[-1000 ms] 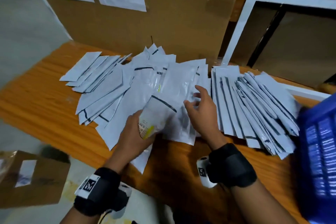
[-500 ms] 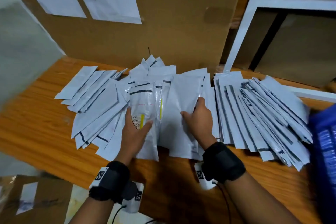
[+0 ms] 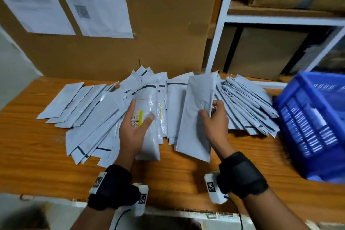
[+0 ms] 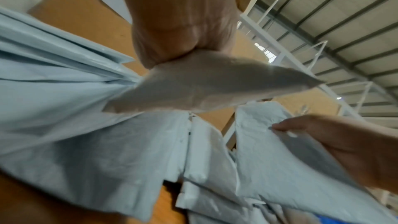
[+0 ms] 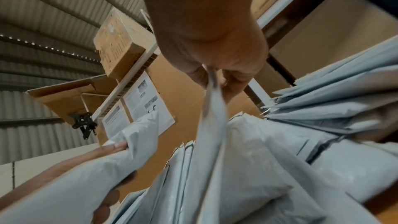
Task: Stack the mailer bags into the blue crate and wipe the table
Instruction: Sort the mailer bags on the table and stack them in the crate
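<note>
Many grey-white mailer bags (image 3: 89,117) lie fanned across the wooden table (image 3: 37,155). My left hand (image 3: 136,123) grips one mailer with a yellow barcode label (image 3: 147,136), thumb on top, lifted off the pile; the left wrist view shows this mailer (image 4: 204,88) pinched at my palm. My right hand (image 3: 211,115) pinches the edge of a plain grey mailer (image 3: 196,117), raised on its right side; the right wrist view shows that mailer's edge (image 5: 213,108) between thumb and fingers. The blue crate (image 3: 313,127) stands at the table's right end.
A big cardboard box (image 3: 158,24) with paper sheets (image 3: 93,2) taped on stands behind the table. White shelving (image 3: 220,33) holding cartons rises at the back right. A further fan of mailers (image 3: 246,104) lies between my right hand and the crate.
The right hand has taken hold of a plain mailer and tilted it up. The left hand has lifted its labelled mailer higher. The view has swung right, showing more of the crate.
</note>
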